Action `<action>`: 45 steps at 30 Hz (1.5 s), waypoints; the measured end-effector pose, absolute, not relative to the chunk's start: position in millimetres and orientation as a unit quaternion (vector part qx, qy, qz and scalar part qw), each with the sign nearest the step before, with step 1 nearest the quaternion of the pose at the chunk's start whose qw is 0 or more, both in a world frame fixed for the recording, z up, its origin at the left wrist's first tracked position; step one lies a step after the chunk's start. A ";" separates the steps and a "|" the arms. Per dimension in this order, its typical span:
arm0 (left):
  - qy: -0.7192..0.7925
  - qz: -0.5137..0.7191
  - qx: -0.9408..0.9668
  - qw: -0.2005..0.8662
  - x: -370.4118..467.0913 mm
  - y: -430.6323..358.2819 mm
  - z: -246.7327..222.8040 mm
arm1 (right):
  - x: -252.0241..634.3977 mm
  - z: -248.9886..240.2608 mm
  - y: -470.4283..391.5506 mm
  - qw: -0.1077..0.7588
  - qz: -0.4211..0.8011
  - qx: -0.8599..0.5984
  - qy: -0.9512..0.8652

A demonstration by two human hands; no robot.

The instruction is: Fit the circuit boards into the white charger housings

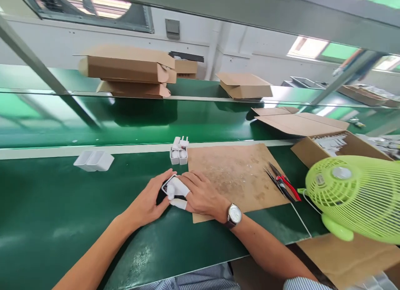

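My left hand (151, 202) is closed round a small white plastic housing (165, 182) with an open top and a dark inside, low over the green bench. My right hand (200, 194) meets it from the right, with white finger cots on the thumb and index finger. Those two fingertips come together at the housing's opening and hide whatever lies between them. Just beyond my hands stand white housings (179, 156) in a cluster, with white plug pieces (180, 143) on top. To the left sits a pair of joined white plastic trays (93, 160).
A stained brown cardboard sheet (231, 173) bears red-handled pliers (286, 183) and tweezers (275, 182). A green fan (353, 198) stands at the right, before a carton (340, 146) of white parts. Cardboard boxes (125, 69) rest on the shelf behind.
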State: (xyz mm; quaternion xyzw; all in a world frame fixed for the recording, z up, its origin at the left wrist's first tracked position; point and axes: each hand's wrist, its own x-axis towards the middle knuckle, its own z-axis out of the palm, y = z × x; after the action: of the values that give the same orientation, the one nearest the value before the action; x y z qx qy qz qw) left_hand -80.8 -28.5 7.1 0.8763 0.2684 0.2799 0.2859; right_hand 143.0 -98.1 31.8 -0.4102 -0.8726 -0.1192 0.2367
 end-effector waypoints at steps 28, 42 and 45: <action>0.310 0.402 0.765 0.397 -73.6 -32.4 0.8 | 143.4 5.0 -89.6 0.341 0.083 -0.442 -0.825; 0.276 0.416 0.819 0.283 -70.4 -33.9 16.0 | 142.3 5.4 -90.5 0.313 0.084 -0.438 -0.839; 0.277 0.410 0.827 0.266 -70.6 -33.0 18.2 | 139.8 7.9 -89.8 0.337 0.077 -0.443 -0.827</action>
State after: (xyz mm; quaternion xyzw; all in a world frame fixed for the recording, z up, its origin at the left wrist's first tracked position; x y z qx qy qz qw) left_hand -70.6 -33.0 18.2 0.8273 0.2768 0.4104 0.2655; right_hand 139.8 -89.8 7.9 -0.4428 -0.8272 0.0769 0.3371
